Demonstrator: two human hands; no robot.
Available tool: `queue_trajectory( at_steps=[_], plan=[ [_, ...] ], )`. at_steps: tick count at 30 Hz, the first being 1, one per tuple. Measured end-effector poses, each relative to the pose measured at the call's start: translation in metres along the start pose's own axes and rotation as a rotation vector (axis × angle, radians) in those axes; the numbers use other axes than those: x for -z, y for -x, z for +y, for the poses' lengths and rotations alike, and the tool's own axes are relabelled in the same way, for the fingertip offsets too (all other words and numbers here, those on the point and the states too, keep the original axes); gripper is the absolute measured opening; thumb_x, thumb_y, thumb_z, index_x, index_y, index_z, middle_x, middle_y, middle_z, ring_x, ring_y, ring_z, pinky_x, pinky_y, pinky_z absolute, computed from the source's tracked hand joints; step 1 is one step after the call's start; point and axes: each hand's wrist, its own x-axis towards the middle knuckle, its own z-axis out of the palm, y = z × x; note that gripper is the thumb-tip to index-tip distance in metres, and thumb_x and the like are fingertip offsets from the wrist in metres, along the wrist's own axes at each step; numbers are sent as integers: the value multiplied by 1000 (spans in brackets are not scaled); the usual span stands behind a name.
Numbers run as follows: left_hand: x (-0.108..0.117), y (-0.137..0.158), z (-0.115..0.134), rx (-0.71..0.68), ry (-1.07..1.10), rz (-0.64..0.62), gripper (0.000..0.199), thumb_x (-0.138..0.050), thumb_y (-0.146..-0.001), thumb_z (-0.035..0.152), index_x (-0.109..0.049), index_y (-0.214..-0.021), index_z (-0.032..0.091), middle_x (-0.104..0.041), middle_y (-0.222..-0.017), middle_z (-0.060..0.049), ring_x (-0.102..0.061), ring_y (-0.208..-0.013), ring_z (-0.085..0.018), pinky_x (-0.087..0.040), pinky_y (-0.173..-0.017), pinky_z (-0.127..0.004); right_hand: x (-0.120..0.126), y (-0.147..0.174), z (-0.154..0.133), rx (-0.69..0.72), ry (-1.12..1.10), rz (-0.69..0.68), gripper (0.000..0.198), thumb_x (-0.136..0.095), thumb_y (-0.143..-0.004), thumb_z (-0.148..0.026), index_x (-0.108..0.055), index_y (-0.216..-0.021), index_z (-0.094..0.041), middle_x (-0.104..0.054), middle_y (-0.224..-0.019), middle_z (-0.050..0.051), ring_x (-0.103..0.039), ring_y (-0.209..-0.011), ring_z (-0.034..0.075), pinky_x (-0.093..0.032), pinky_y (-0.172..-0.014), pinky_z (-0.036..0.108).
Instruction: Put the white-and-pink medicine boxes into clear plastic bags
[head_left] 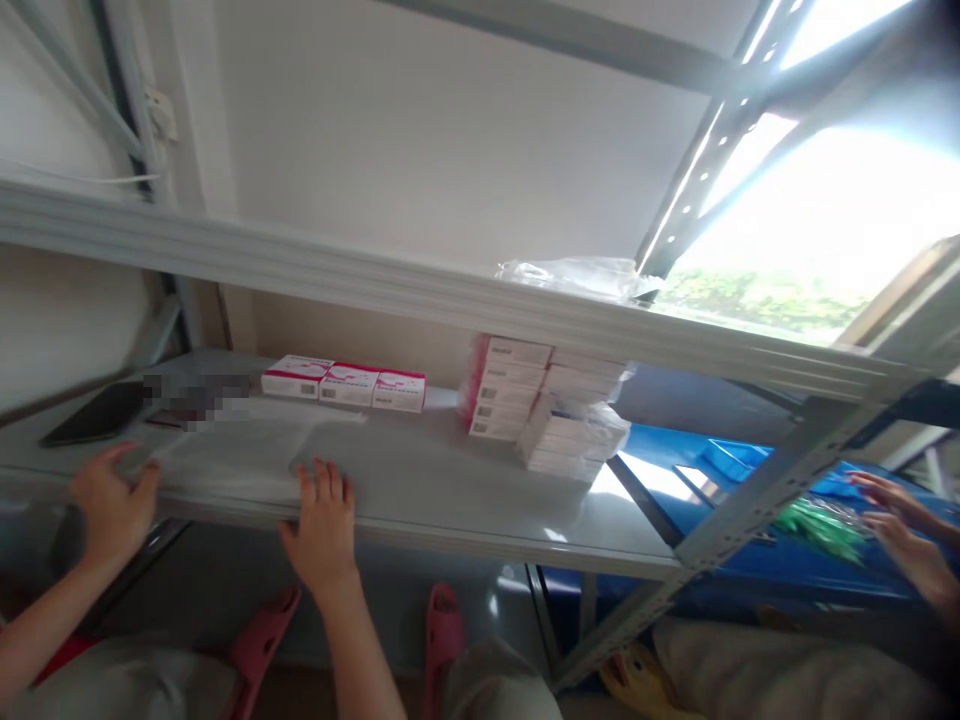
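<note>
A clear, flat plastic bag lies along the front of the grey shelf. At its left end is my left hand, with thumb and fingers apart. My right hand rests at the bag's right end by the shelf's front edge, its fingers spread. Neither hand grips anything that I can see. Behind the bag stand small white-and-pink boxes in a short row. A dark flat device, like a phone or tablet, lies beyond my left hand.
Stacked boxes and plastic-wrapped boxes stand at the shelf's right. A metal beam crosses above, with clear plastic on it. Right of the slanted post, another person's hands are near green items on a blue surface.
</note>
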Motion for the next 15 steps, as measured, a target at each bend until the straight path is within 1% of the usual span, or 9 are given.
queue_trajectory(
  at_steps=[2, 3, 5, 6, 8, 9, 11, 13, 15],
  plan=[
    [8, 5, 23, -57, -3, 84, 42, -41, -83, 40, -43, -124, 30, -46, -132, -4, -35, -131, -44, -27, -108, -64, 6, 4, 2, 28, -60, 16, 71, -61, -86, -43, -29, -146, -25, -28, -154, 6, -21, -143, 25, -25, -115, 50],
    [12, 6, 36, -80, 2, 106, 41, -42, -83, 39, -42, -124, 32, -44, -135, -3, -34, -132, -43, -26, -109, -64, 11, 6, 4, 48, -96, 23, 72, -62, -85, -45, -29, -146, -26, -27, -155, 5, -21, -143, 24, -26, -115, 48],
    [15, 3, 64, -147, 33, 134, 38, -43, -83, 37, -45, -121, 36, -44, -138, 0, -34, -132, -41, -27, -110, -64, 30, 6, 14, 85, -152, 51, 71, -62, -85, -45, -30, -145, -27, -28, -154, 4, -23, -143, 22, -30, -115, 43],
    [15, -1, 78, -195, 58, 138, 36, -43, -83, 37, -46, -119, 36, -44, -138, 1, -35, -132, -41, -27, -110, -64, 45, 5, 22, 93, -162, 78, 69, -62, -85, -44, -31, -144, -27, -30, -153, 4, -26, -142, 20, -32, -114, 40],
    [11, -15, 109, -303, 113, 121, 29, -41, -85, 36, -50, -113, 32, -48, -134, -1, -38, -129, -40, -28, -109, -64, 85, -2, 40, 85, -123, 180, 54, -57, -89, -34, -39, -139, -27, -36, -149, 3, -32, -138, 17, -35, -112, 36],
    [6, -24, 127, -365, 140, 95, 27, -39, -87, 37, -51, -110, 29, -49, -131, -3, -39, -129, -40, -29, -108, -63, 110, -8, 50, 76, -80, 249, 49, -53, -90, -28, -42, -137, -25, -40, -146, 4, -35, -136, 17, -35, -112, 35],
    [-7, -43, 168, -470, 216, 49, 25, -39, -89, 36, -54, -105, 24, -54, -123, -5, -44, -125, -35, -31, -108, -58, 165, -26, 73, 72, 39, 386, 43, -46, -90, -19, -48, -133, -21, -47, -140, 6, -40, -132, 17, -35, -111, 35],
    [-26, -60, 217, -571, 295, -69, 25, -39, -90, 33, -56, -103, 19, -56, -118, -7, -48, -120, -30, -34, -107, -51, 218, -50, 99, 69, 195, 455, 44, -41, -89, -13, -51, -131, -19, -51, -136, 8, -43, -129, 19, -36, -110, 36],
    [-49, -73, 271, -599, 368, -221, 26, -42, -87, 30, -59, -101, 17, -60, -111, -7, -53, -113, -27, -41, -102, -45, 264, -75, 124, -4, 347, 490, 41, -40, -89, -15, -55, -128, -16, -56, -131, 12, -46, -127, 24, -36, -109, 42]
  ],
)
